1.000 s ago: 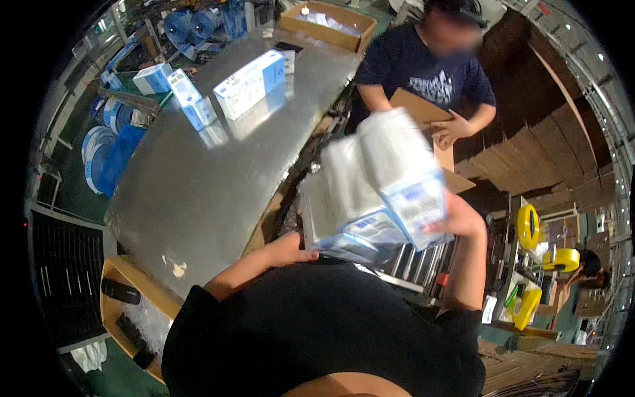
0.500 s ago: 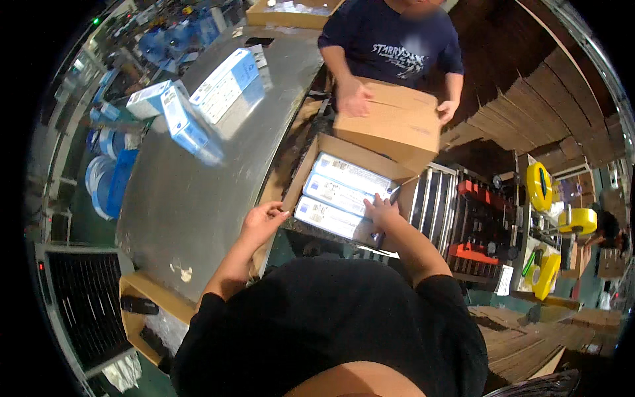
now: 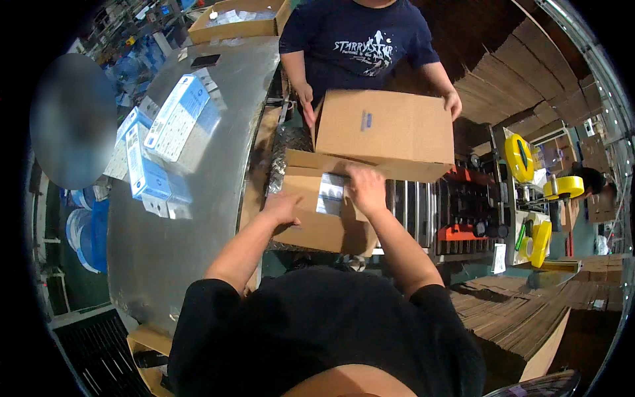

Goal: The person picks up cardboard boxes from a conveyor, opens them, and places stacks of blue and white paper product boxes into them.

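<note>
In front of me sits a brown cardboard carton (image 3: 324, 233), its near and side flaps folded inward. Through the gap between the flaps shows part of a white-and-blue box (image 3: 330, 194). My left hand (image 3: 283, 208) rests on the flap at the carton's left side, fingers stretched out and apart. At the far right of the carton, my right hand (image 3: 366, 190) has its fingers bent over the upright far flap (image 3: 316, 161). The lower parts of the packed boxes are hidden under the cardboard.
Across from me a person in a dark T-shirt (image 3: 357, 46) holds a larger carton (image 3: 387, 129). Several white-and-blue boxes (image 3: 177, 119) lie on the metal table (image 3: 218, 145) at left. Rollers (image 3: 413, 212) and yellow tape dispensers (image 3: 519, 159) are on the right.
Flaps now cover most of the packed boxes, which lay exposed before. My hands have moved onto the flaps. The other person's carton has turned and shows a different side.
</note>
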A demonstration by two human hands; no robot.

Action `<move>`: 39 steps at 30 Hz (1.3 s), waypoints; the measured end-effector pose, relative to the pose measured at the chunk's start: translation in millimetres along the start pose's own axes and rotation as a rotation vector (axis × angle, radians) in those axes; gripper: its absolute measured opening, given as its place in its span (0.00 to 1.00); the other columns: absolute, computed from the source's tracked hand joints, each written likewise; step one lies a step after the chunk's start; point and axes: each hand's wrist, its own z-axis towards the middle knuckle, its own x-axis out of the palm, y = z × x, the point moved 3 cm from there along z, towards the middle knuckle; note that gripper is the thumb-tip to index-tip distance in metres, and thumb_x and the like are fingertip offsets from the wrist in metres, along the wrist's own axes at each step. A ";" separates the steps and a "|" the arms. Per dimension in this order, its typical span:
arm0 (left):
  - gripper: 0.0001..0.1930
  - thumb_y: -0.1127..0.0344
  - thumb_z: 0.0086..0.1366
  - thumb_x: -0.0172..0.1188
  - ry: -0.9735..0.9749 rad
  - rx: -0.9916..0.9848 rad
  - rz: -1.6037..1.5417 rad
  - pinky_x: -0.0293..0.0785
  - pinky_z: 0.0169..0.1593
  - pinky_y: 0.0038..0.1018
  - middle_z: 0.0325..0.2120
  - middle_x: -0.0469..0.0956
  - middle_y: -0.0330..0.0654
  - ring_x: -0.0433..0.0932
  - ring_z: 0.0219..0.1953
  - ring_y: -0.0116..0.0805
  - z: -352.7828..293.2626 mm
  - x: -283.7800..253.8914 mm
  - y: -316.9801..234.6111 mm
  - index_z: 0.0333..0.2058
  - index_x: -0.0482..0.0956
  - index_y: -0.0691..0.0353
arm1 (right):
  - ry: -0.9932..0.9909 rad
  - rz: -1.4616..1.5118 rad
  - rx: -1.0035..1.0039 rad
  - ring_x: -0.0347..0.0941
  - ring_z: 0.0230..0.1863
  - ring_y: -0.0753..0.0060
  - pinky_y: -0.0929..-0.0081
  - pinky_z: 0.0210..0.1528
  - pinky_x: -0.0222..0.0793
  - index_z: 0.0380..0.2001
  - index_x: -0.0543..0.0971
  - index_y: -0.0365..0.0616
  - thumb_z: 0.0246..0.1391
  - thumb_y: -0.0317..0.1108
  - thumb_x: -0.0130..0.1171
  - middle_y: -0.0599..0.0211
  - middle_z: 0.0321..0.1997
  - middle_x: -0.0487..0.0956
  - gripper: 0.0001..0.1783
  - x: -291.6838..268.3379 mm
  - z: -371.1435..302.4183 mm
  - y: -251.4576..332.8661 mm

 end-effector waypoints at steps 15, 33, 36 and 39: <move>0.58 0.69 0.53 0.67 -0.380 -0.161 -0.964 0.63 0.60 0.40 0.58 0.62 0.60 0.65 0.59 0.53 -20.5 132.4 -45.6 0.67 0.26 0.57 | 0.224 0.208 0.119 0.45 0.72 0.57 0.47 0.70 0.36 0.65 0.57 0.43 0.54 0.54 0.54 0.59 0.71 0.53 0.41 47.6 -151.4 -67.8; 0.67 0.64 0.48 0.71 -0.105 0.248 -0.871 0.51 0.66 0.36 0.63 0.45 0.64 0.52 0.65 0.52 285.2 159.3 -377.6 0.62 0.13 0.66 | 0.075 -0.006 0.593 0.37 0.75 0.63 0.47 0.72 0.29 0.67 0.57 0.55 0.55 0.60 0.50 0.73 0.72 0.54 0.41 -52.5 -215.6 -424.0; 0.66 0.66 0.50 0.69 -0.101 0.207 -0.812 0.52 0.66 0.34 0.64 0.45 0.62 0.52 0.65 0.51 305.5 166.9 -407.5 0.61 0.11 0.65 | 0.053 0.062 0.710 0.39 0.74 0.58 0.47 0.71 0.34 0.65 0.59 0.50 0.55 0.58 0.51 0.66 0.72 0.54 0.39 -60.1 -225.8 -428.1; 0.64 0.73 0.53 0.67 -0.174 0.183 -0.601 0.55 0.65 0.32 0.63 0.52 0.56 0.58 0.62 0.45 322.9 168.2 -442.8 0.60 0.10 0.63 | -0.023 0.190 0.772 0.45 0.72 0.53 0.47 0.70 0.39 0.63 0.61 0.45 0.55 0.53 0.53 0.57 0.69 0.57 0.38 -54.2 -239.7 -395.2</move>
